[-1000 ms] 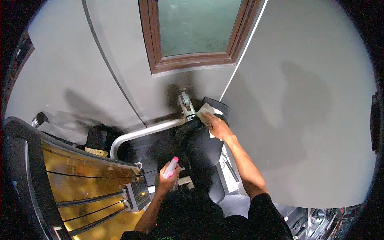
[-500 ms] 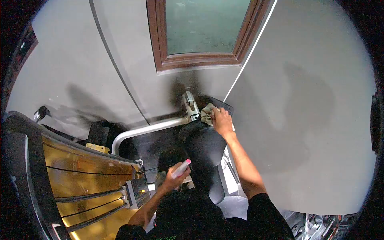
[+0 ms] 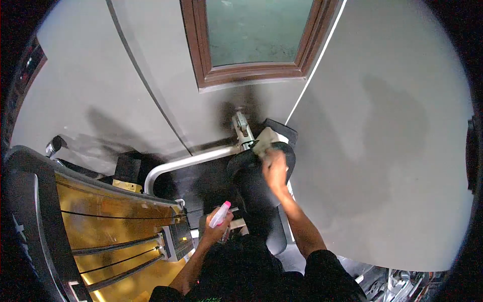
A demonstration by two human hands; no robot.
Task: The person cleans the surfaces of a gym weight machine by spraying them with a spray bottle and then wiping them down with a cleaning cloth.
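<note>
My left hand (image 3: 212, 234) is wrapped round a small, clear spray bottle (image 3: 219, 216) with a pink top, held low in front of my body. In my right hand (image 3: 275, 173), a little blurred, is a pale, crumpled cloth (image 3: 265, 140). That cloth lies against the upper end of a black padded backrest (image 3: 254, 186). Just behind the pad's top, a silver metal bracket (image 3: 242, 128) joins a bent silver tube (image 3: 191, 160). The underside of the cloth and the fingertips of my right hand are hidden.
A machine housing with an amber panel (image 3: 110, 221) and dark rods stands on the left. Ahead is a grey wall (image 3: 362, 151) with a brown-framed window (image 3: 251, 73). Metal equipment parts (image 3: 397, 284) show at the lower right.
My right hand has drawn back toward me over the pad, and the cloth now stretches out ahead of it. My left hand has shifted slightly left with the bottle.
</note>
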